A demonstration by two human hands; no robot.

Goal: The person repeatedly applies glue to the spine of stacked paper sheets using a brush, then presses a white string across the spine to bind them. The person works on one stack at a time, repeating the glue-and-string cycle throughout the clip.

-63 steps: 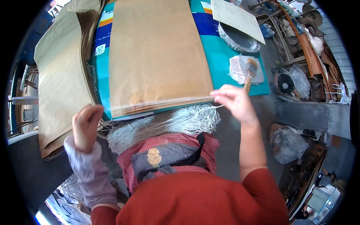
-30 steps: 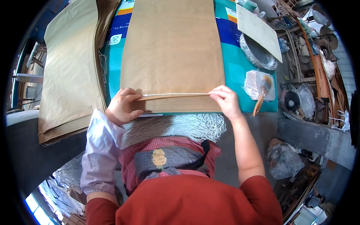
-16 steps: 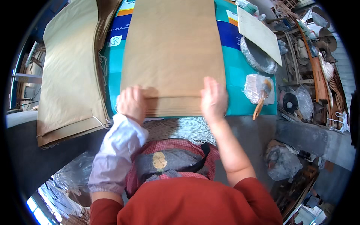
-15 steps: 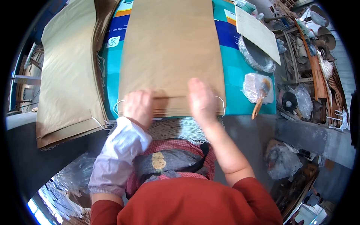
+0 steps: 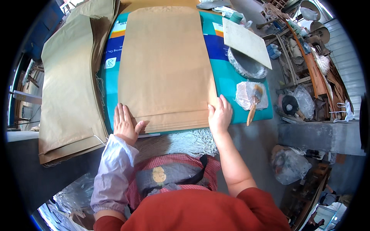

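Note:
A stack of brown paper bags (image 5: 165, 65) lies in front of me, with layered folded edges (image 5: 173, 122) toward me. My left hand (image 5: 126, 126) rests at the near left corner of the stack, fingers stretched out and thumb apart. At the near right corner, my right hand (image 5: 220, 115) lies against the side edge; its thumb touches the paper and its fingers are apart from the thumb. Neither hand is closed round anything. A bundle of white strings (image 5: 185, 142) lies across my lap, just below the stack's near edge.
Another pile of brown bags (image 5: 69, 88) with strings stands to the left. Teal printed sheeting (image 5: 223, 92) covers the table. On the right are a brush (image 5: 252, 109) on a plastic-wrapped block (image 5: 243, 94), and a plastic-wrapped round pan (image 5: 246, 67) under a white board (image 5: 246, 42).
Both hands have moved outward from the folded edge to the stack's sides. The white string loops beside the top bag no longer show. My view has shifted, showing the stack's far end.

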